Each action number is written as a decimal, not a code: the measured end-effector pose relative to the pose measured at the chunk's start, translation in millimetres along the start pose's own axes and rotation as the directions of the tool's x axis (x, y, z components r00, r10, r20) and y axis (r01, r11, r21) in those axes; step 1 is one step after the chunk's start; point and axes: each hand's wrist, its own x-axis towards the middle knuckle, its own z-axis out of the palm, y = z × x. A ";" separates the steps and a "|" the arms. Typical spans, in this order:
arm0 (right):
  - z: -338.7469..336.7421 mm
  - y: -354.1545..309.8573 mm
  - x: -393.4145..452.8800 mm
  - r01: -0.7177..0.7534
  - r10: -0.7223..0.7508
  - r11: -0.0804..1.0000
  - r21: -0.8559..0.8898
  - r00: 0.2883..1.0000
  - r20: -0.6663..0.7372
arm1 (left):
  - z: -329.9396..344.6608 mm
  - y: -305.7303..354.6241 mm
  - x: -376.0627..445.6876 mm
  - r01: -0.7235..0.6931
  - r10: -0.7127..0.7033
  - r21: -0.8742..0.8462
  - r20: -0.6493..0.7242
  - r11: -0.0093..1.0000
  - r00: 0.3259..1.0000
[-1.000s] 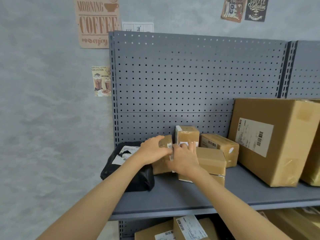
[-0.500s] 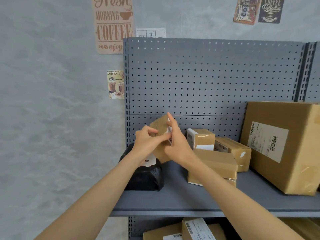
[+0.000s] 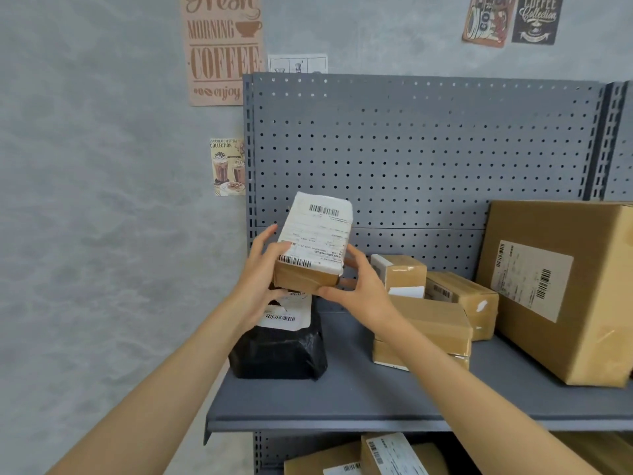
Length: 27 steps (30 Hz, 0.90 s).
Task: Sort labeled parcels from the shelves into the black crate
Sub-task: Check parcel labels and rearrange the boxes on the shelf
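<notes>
Both hands grasp one small box [image 3: 313,245] above the shelf [image 3: 359,395]: my left hand [image 3: 262,279] and right hand [image 3: 356,286] pinch its near corners. Such shallow holds could let it tip and drop; the crate is out of view.

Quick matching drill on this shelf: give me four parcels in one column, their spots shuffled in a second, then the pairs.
1. labeled box
2. black bag
3. big carton
4. flat boxes

A. stacked mid-shelf
B. right end of shelf
C. held up in both hands
D. left end of shelf

Pairs: 1-C, 2-D, 3-B, 4-A
</notes>
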 end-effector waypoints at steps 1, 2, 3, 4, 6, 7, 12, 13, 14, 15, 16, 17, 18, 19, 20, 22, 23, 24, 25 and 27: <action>1.3 0.7 1.5 0.009 -0.009 1.000 -0.004 1.000 -0.003 | -3.5 -0.9 0.4 -0.013 0.011 0.057 0.034 0.998 0.999; 2.8 0.7 3.5 0.007 -0.007 1.000 -0.012 1.000 -0.010 | -7.6 -2.2 1.6 -0.035 0.028 0.111 0.059 0.993 0.998; 4.7 1.0 5.7 -0.001 0.001 1.000 -0.017 1.000 -0.010 | -11.9 -3.1 2.9 -0.063 0.051 0.157 0.080 0.986 0.995; 6.8 1.5 7.5 -0.008 0.008 1.000 -0.013 1.000 -0.004 | -16.4 -3.8 4.0 -0.091 0.072 0.199 0.102 0.976 0.992; 13.1 1.6 10.8 -0.024 0.024 1.000 0.013 0.999 0.024 | -25.2 -4.2 6.2 -0.122 0.087 0.287 0.131 0.950 0.988; 17.2 1.9 12.4 -0.036 0.035 0.999 0.015 0.999 0.040 | -29.8 -5.0 7.8 -0.117 0.080 0.324 0.127 0.939 0.989; 38.5 13.1 18.1 -0.138 0.145 0.988 -0.073 0.985 0.095 | -51.2 -16.1 20.1 0.007 -0.058 0.451 0.100 0.893 0.993; 41.9 16.7 17.5 -0.160 0.169 0.982 -0.097 0.981 0.099 | -53.9 -20.6 22.1 0.030 -0.091 0.475 0.106 0.879 0.990; 44.9 20.0 16.7 -0.177 0.188 0.978 -0.108 0.977 0.101 | -55.8 -25.7 24.1 0.050 -0.117 0.492 0.106 0.869 0.987; 47.3 22.6 16.3 -0.191 0.202 0.975 -0.111 0.974 0.103 | -56.9 -30.5 26.2 0.070 -0.137 0.496 0.099 0.866 0.986; 49.2 24.4 16.0 -0.198 0.210 0.973 -0.120 0.972 0.106 | -57.4 -34.0 28.2 0.090 -0.153 0.491 0.088 0.867 0.984; 50.4 25.3 16.5 -0.200 0.215 0.970 -0.139 0.970 0.109 | -57.0 -36.4 30.0 0.105 -0.165 0.486 0.082 0.867 0.983; 51.0 25.6 16.9 -0.199 0.219 0.966 -0.164 0.969 0.114 | -56.0 -36.9 31.7 0.113 -0.175 0.484 0.085 0.868 0.981; 50.6 26.0 17.3 -0.200 0.224 0.962 -0.188 0.968 0.117 | -54.6 -36.6 33.3 0.114 -0.180 0.484 0.092 0.868 0.979; 49.4 26.5 17.7 -0.202 0.228 0.958 -0.205 0.967 0.114 | -53.0 -35.6 35.4 0.109 -0.176 0.483 0.097 0.869 0.980; 43.5 27.9 18.1 -0.215 0.236 0.955 -0.204 0.968 0.083 | -50.0 -33.6 39.5 0.060 -0.097 0.527 0.042 0.848 0.994; 38.3 28.4 18.2 -0.221 0.234 0.956 -0.191 0.971 0.048 | -46.7 -31.1 39.6 0.020 -0.015 0.577 -0.013 0.816 1.000; 31.4 28.4 18.4 -0.218 0.221 0.958 -0.184 0.975 -0.004 | -41.5 -28.0 39.2 -0.041 0.095 0.626 -0.054 0.779 0.994; 22.8 28.1 19.4 -0.210 0.200 0.961 -0.179 0.977 -0.073 | -34.4 -24.6 38.6 -0.120 0.206 0.662 -0.054 0.740 0.977; 2.9 27.3 21.3 -0.194 0.148 0.963 -0.190 0.962 -0.231 | -13.8 -19.1 36.3 -0.272 0.337 0.710 0.052 0.650 0.940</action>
